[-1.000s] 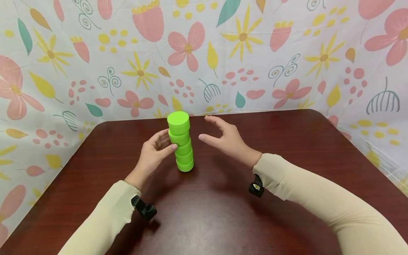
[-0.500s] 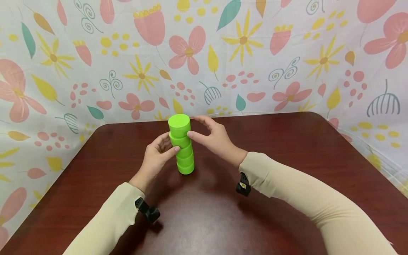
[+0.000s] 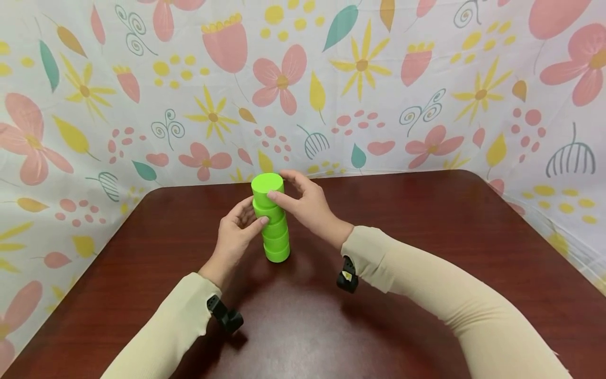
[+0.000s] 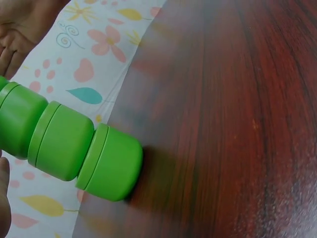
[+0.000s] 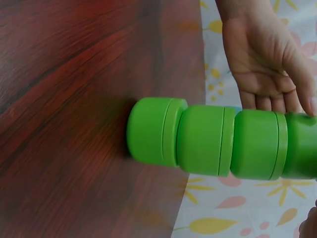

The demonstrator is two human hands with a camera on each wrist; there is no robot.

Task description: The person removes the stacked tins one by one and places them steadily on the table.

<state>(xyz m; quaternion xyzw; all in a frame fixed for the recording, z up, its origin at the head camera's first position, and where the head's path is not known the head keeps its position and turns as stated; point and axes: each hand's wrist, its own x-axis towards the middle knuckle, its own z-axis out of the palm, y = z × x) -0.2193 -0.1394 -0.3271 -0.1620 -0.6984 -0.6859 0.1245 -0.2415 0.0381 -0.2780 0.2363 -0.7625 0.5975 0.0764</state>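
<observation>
A stack of several bright green round jars (image 3: pixel 273 231) stands upright on the dark red-brown table (image 3: pixel 416 226), towards its far edge. My right hand (image 3: pixel 303 202) pinches the top jar (image 3: pixel 267 185), thumb on its front and fingers curled behind it. My left hand (image 3: pixel 235 229) cups the middle of the stack from the left, thumb tip touching the jars. The right wrist view shows the stack (image 5: pixel 208 139) with my left hand (image 5: pixel 262 54) behind it, palm facing it, fingers straight. The left wrist view shows the lower jars (image 4: pixel 69 146).
A floral cloth backdrop (image 3: pixel 379 79) rises behind the table and wraps both sides. Small black cameras sit on my left wrist (image 3: pixel 226 316) and right wrist (image 3: pixel 347 275). Bare tabletop lies in front of and to the right of the stack.
My right hand has moved left from beside the stack and closed its thumb and fingers on the top jar. My left hand and the stack have stayed in place.
</observation>
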